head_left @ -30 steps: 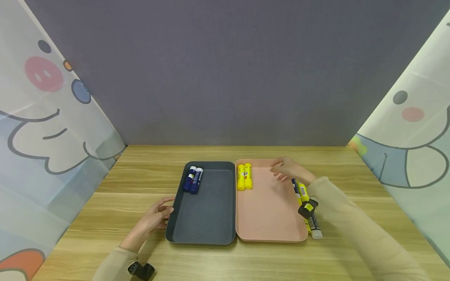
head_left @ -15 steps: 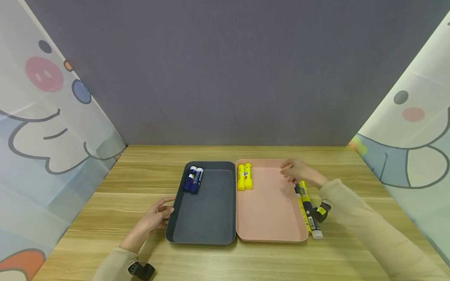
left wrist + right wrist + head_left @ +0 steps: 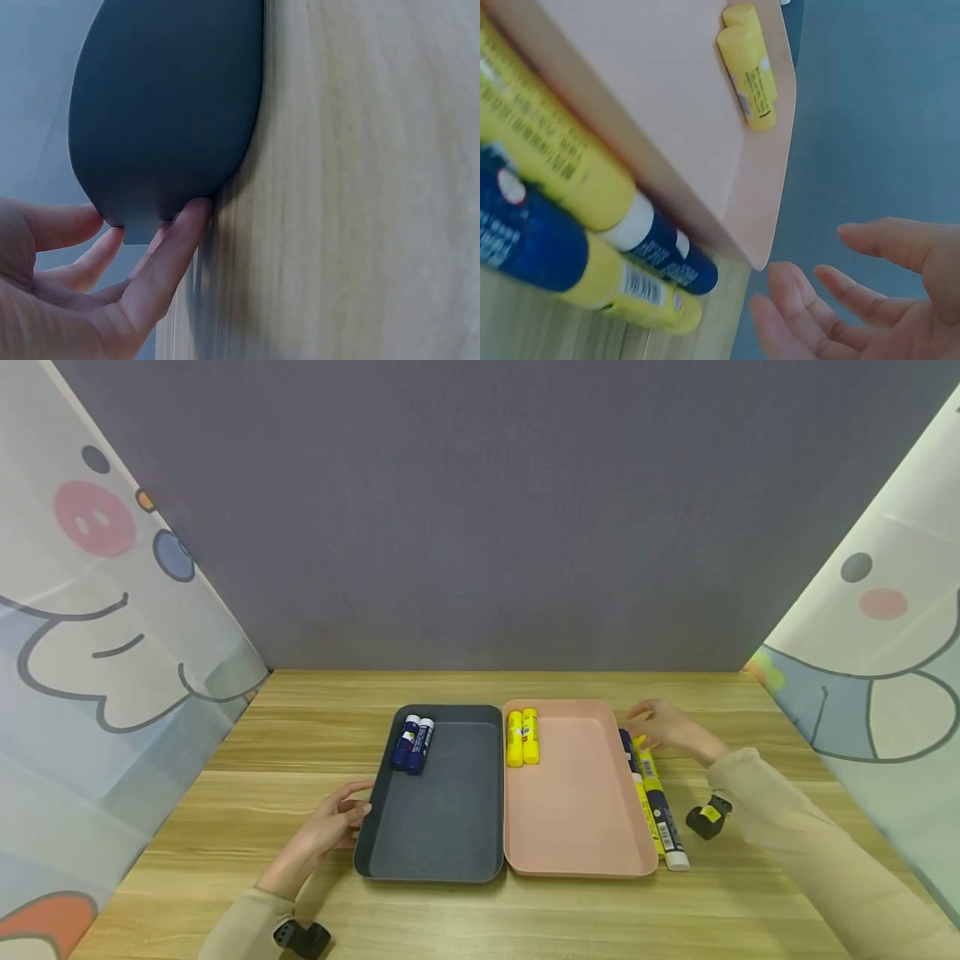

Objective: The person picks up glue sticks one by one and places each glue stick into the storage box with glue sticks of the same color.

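Note:
My left hand touches the left side of the dark grey tray. In the left wrist view its thumb meets the rim and its fingertips rest against the outer wall. My right hand is over the back end of the glue sticks beside the pink tray, fingers apart and holding nothing in the right wrist view. Those sticks lie end to end in two rows along the tray: a blue glue stick and a yellow glue stick nearer it, a yellow stick and a blue stick outside.
Two blue glue sticks with white caps lie in the grey tray's back left corner. Two yellow glue sticks lie side by side in the pink tray's back left corner. The trays stand side by side on a wooden table, before a grey panel.
My right hand has moved right, from over the pink tray to the glue sticks outside it, uncovering more of them. The left hand and both trays have stayed in place.

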Tool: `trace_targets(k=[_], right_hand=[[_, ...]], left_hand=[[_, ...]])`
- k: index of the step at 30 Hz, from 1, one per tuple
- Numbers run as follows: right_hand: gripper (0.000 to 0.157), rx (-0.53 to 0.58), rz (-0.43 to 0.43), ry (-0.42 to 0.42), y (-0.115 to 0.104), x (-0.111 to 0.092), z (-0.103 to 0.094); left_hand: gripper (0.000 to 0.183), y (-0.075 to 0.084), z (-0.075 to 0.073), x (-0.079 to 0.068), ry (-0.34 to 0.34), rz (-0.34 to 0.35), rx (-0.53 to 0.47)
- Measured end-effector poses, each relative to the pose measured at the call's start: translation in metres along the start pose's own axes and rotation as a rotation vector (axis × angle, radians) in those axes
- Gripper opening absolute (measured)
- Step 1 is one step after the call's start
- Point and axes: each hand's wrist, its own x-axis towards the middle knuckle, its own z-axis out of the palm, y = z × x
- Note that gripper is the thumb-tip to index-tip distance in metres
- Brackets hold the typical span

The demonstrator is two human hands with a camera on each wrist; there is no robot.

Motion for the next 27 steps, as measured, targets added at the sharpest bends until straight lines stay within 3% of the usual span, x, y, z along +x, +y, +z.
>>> trace_targets(k=[9, 20, 27], right_hand=[[0.05, 0.017, 0.028, 0.008, 0.011, -0.003, -0.007], [0.047, -0.031, 0.045, 0.018, 0.025, -0.006, -0.007], [0.046, -0.005, 0.059, 0.031, 0.035, -0.005, -0.004]], left_hand=[[0.046, 0.002, 0.002, -0.002, 0.011, -0.006, -0.002], [0.045, 0.001, 0.002, -0.001, 0.017, -0.007, -0.007], [0.046, 0.0, 0.001, 0.0, 0.013, -0.005, 0.0]])
